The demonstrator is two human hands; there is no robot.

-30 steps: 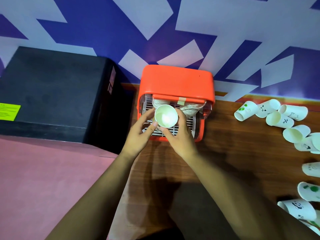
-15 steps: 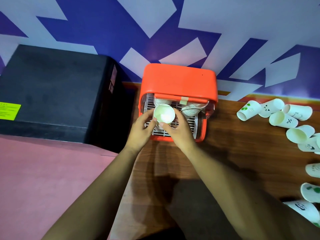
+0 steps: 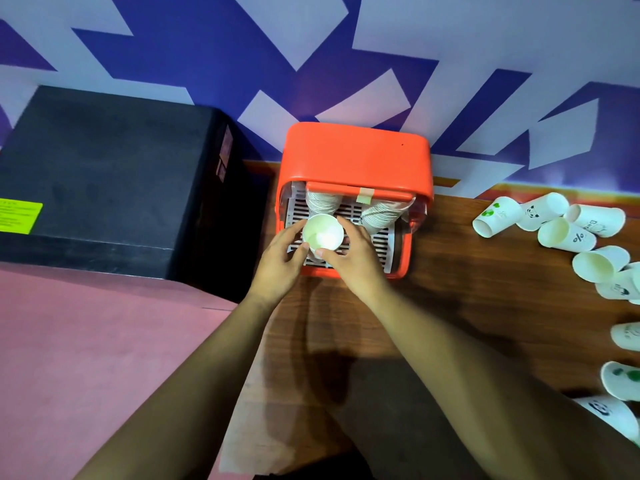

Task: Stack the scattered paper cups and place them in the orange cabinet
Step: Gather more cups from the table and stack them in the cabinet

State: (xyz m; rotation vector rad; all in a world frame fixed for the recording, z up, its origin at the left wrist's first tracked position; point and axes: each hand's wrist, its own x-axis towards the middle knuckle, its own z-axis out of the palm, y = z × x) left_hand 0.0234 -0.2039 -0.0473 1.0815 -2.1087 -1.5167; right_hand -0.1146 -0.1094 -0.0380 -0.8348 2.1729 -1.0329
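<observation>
The orange cabinet (image 3: 356,157) stands at the back of the wooden table (image 3: 450,306), its front open over a white slatted rack. Two stacks of paper cups (image 3: 322,202) lean inside at the back, the second stack (image 3: 381,213) to the right. A cup stack (image 3: 323,232) stands upright, mouth up, on the rack's front left. My left hand (image 3: 280,261) and my right hand (image 3: 356,254) grip it from either side with fingertips. Several loose cups (image 3: 554,226) lie on their sides at the table's right.
A large black box (image 3: 104,181) sits left of the cabinet, close to its side. A pink surface (image 3: 86,358) lies in front of the box. More tipped cups (image 3: 620,379) run down the table's right edge.
Both hands have carried the cup stack slightly deeper and lower into the cabinet's front. The camera view shifted a little.
</observation>
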